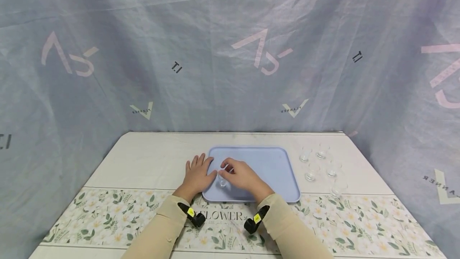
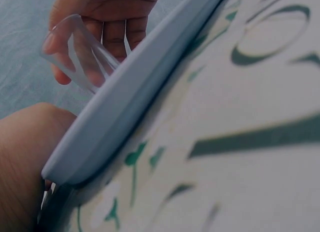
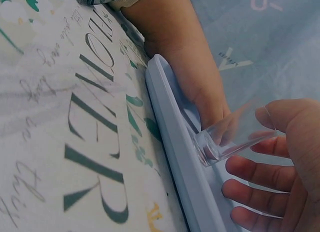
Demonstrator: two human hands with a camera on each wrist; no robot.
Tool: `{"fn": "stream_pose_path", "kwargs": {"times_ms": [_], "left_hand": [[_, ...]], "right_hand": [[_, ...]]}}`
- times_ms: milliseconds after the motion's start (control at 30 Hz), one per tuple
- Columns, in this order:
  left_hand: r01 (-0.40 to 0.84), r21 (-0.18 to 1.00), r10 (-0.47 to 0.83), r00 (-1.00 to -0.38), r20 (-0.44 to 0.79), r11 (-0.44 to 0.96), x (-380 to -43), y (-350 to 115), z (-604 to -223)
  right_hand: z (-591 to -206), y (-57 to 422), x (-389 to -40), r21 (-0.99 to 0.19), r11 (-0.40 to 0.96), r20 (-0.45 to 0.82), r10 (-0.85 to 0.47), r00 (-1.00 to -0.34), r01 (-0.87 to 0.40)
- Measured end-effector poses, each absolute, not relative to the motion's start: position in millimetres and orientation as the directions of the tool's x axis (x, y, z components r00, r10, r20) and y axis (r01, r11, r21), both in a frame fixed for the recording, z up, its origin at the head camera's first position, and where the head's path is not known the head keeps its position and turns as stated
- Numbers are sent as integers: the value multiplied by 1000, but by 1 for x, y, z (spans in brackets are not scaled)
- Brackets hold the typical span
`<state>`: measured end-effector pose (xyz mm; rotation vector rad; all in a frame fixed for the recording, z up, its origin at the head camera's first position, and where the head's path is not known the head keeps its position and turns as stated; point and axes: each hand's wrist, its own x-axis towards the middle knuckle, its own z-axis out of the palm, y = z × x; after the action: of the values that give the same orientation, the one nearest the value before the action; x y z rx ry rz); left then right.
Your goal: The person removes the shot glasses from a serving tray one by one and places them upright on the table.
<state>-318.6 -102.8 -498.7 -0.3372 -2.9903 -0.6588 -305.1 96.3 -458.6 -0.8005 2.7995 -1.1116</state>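
A small clear glass [image 1: 223,182] stands upright on the blue tray [image 1: 266,167], close to its left front corner. With thumb and index finger, my right hand [image 1: 240,174] pinches the glass near its rim; the other fingers curve loosely beside it. In the right wrist view, the thumb lies at the rim of the glass [image 3: 220,139], whose thick base is down on the tray. My left hand [image 1: 197,175] lies over the tray's left edge with fingers spread and straight, its thumb pointing toward the glass.
Several similar clear glasses [image 1: 310,173] stand to the right of the tray on the white table. A floral cloth strip [image 1: 143,219] with printed lettering runs along the front. Grey printed curtains [image 1: 215,51] enclose the back and sides.
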Motion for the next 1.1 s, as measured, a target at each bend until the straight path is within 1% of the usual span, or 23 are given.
{"fn": "stream_pose_path", "kwargs": {"times_ms": [500,700,1100], "left_hand": [[224,387,200,-974,103,895,-320,-103,-500],[223,391,198,-975,103,893,-321,-103,-500],[224,392,198,-974,106,892,-320,-102,-500]], "right_hand": [[-459,99,-308,-662,587,161,-496,-853,-466],[-459,103,-311,-656,592,172,-486,-857,-468],[-459,103,-310,-660,574,174,-511,-841,-485]]}}
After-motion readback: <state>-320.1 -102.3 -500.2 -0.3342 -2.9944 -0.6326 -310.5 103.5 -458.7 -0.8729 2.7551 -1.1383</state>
